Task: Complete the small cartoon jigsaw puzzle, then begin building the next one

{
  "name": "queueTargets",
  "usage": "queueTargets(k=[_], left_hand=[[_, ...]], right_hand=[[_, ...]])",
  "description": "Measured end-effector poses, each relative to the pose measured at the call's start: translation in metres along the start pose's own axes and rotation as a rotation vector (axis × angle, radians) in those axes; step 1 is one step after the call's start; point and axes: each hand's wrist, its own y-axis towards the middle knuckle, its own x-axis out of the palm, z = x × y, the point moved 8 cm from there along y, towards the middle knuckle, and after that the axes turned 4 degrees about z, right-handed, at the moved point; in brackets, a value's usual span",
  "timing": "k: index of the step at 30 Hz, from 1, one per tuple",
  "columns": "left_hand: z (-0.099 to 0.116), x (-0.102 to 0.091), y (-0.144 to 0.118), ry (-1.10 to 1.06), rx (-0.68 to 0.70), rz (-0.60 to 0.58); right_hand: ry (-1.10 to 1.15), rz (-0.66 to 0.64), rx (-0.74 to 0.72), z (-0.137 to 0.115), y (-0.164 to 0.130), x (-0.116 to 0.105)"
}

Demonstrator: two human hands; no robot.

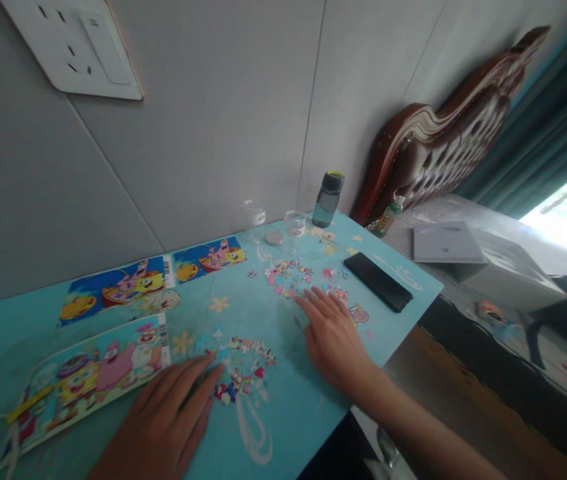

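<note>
My left hand (173, 413) lies at the lower left with its fingers stretched out and apart. Its fingertips touch the left edge of a near pile of tiny multicoloured pieces (246, 363), which look like jigsaw pieces. Farther right, my right hand (333, 330) is open, palm down, fingertips at the near edge of a second pile of small pieces (288, 275). Some pieces are partly hidden behind its fingers. Nothing shows gripped in either hand. Beside my left hand lies a long cartoon picture card (108, 373).
Two blue cartoon cards, a left one (118, 290) and a right one (210, 259), lie along the wall. Clear cups (295, 224), a round lid (274, 238) and a dark bottle (328, 200) stand at the back. A black case (378, 281) lies near the table's right edge.
</note>
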Motion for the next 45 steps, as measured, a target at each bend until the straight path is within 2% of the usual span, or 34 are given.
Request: queueTargets(k=[4,9,12,17,20,23,26,34,41,45], left_hand=[[0.003,-0.005,0.005,0.006,-0.013,0.009],[0.006,-0.009,0.008,0.009,-0.024,0.000],[0.006,-0.010,0.009,-0.006,-0.047,-0.009],[0.004,-0.005,0.006,-0.031,-0.109,-0.074],[0.005,-0.005,0.006,-0.038,-0.121,-0.074],[0.006,-0.006,0.007,-0.034,-0.124,-0.074],[0.005,-0.009,0.009,-0.029,-0.135,-0.061],[0.006,-0.009,0.010,-0.061,-0.183,-0.076],[0.008,-0.014,0.015,-0.081,-0.211,-0.102],[0.008,-0.016,0.016,-0.082,-0.217,-0.099]], right_hand=[[-0.059,0.042,0.036,0.033,0.013,-0.004],[-0.072,0.034,0.023,0.036,0.006,-0.006],[-0.050,-0.014,-0.015,0.023,-0.005,-0.001],[0.142,-0.222,-0.244,-0.034,-0.026,0.015],[0.219,-0.261,-0.299,-0.059,-0.025,0.019],[0.257,-0.278,-0.332,-0.070,-0.021,0.022],[0.270,-0.294,-0.342,-0.069,-0.021,0.022],[0.229,-0.229,-0.350,-0.059,-0.026,0.020],[0.137,-0.078,-0.324,-0.066,-0.005,0.023],[0.096,-0.047,-0.326,-0.068,0.004,0.029]])
